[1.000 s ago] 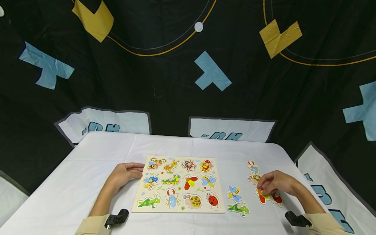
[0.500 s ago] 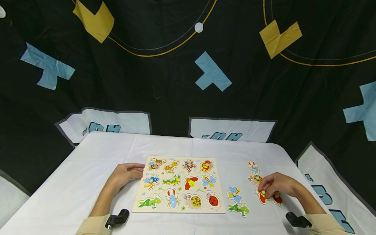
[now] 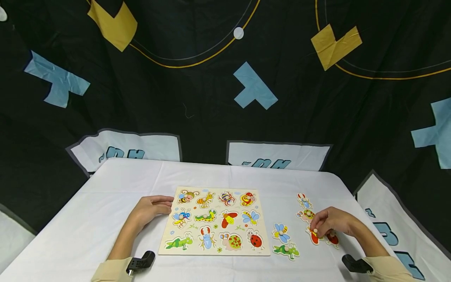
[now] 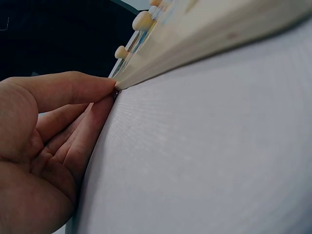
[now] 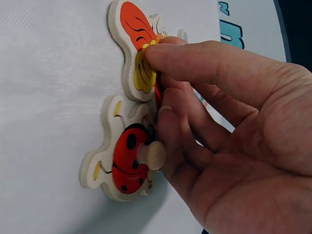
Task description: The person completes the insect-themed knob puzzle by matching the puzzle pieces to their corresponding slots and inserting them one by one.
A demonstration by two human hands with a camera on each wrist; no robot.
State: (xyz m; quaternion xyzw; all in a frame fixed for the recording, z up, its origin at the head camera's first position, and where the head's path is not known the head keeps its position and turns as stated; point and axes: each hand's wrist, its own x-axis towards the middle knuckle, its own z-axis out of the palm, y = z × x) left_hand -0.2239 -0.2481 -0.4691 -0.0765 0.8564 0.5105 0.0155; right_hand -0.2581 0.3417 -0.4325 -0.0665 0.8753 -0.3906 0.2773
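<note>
My right hand [image 3: 331, 222] has thumb and index finger pinched at the middle of a red-and-yellow winged insect puzzle piece [image 5: 138, 29], hiding its knob in the right wrist view. Beside it lies a ladybug piece [image 5: 129, 161] with a wooden knob, close to the curled lower fingers. The wooden insect puzzle board [image 3: 192, 250] lies flat in the middle of the table. Along its left edge, the thumb and fingertips of my left hand [image 3: 148, 209] touch the wood, the fingers nearly straight. In the left wrist view the thumb [image 4: 73, 90] meets the board's edge.
Left of the right hand lie a blue-winged bee piece [image 3: 280, 233] and a grasshopper piece [image 3: 286, 250]. Above it are a snail piece [image 3: 305, 214] and a stag beetle piece [image 3: 304, 200]. White cloth [image 3: 116, 184] covers the table; a black curtain [image 3: 197, 105] hangs behind.
My right hand has shifted slightly downward over the red-and-yellow winged piece, fingertips settling at its middle. The left hand and the board have stayed put.
</note>
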